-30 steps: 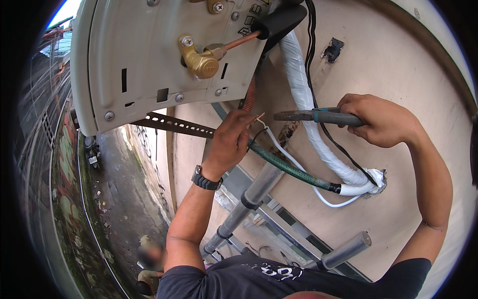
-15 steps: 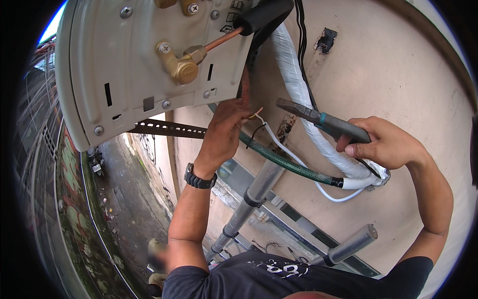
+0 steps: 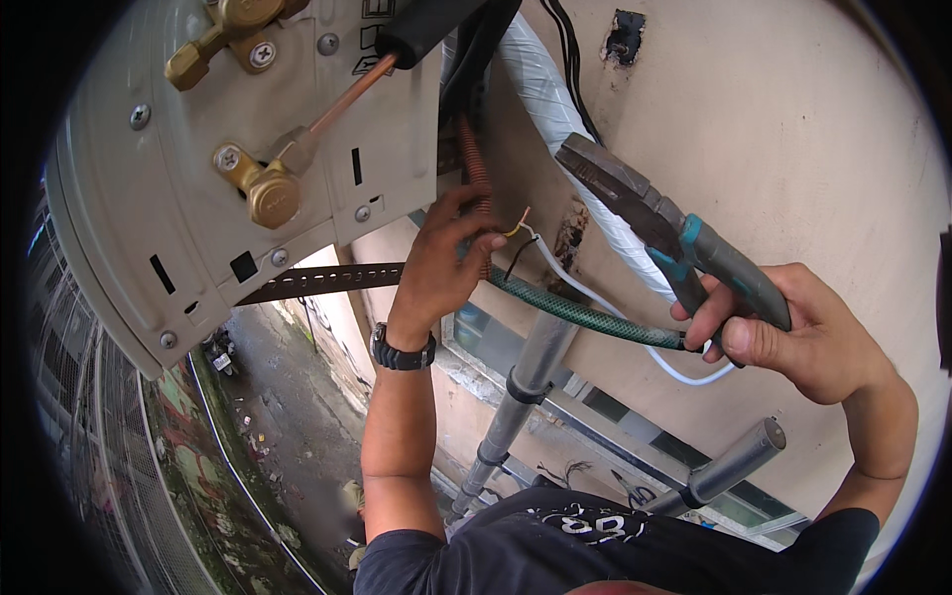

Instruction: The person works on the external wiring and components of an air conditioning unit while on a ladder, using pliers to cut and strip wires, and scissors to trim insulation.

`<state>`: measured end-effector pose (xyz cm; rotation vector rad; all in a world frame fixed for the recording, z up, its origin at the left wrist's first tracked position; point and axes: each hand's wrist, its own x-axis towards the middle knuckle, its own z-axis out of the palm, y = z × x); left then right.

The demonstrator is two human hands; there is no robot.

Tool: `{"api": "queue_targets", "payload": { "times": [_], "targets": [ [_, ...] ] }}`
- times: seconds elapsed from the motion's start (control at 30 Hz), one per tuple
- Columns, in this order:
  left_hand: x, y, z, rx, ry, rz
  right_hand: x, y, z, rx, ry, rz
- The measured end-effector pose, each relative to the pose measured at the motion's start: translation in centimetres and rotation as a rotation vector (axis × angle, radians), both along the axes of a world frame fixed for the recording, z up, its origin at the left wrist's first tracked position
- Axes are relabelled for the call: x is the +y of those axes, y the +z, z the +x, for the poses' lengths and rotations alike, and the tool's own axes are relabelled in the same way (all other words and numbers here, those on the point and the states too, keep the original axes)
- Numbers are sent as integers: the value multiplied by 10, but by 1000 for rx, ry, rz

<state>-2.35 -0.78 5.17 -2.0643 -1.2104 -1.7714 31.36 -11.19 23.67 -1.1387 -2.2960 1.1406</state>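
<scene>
Right hand (image 3: 808,342) is being held clamped on the pliers (image 3: 635,198), while the left hand (image 3: 436,263) is being held with fingers curled; whether a wire is being pinched there cannot be told. Judging by this, wire ends (image 3: 525,216) are being prepared, and the next move probably calls for steady strands and the pliers being brought closer. Just right of the left fingertips, these ends are being presented atop a white cable (image 3: 560,276), left of the right hand and well apart from it.

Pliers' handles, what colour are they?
The pliers' handles are dark grey with teal accents, seen in the head view.
</scene>
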Motion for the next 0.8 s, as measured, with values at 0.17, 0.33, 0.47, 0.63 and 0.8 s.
{"api": "queue_targets", "payload": {
  "times": [0.17,0.33,0.47,0.63,0.8],
  "targets": [
    [0,15,-2,31,-123,-174,-10,-48,19,214,138,-416],
    [4,24,2,115,-63,-96,-10,-108,23,575,151,-908],
    [0,20,1,113,-31,-68,-1,-179,3,957,358,-1150],
    [-2,21,-1,178,14,-82,13,-203,-44,1144,562,-1270],
    [-8,18,-4,196,54,-102,35,-211,-69,1274,714,-1316]
  ]
}}
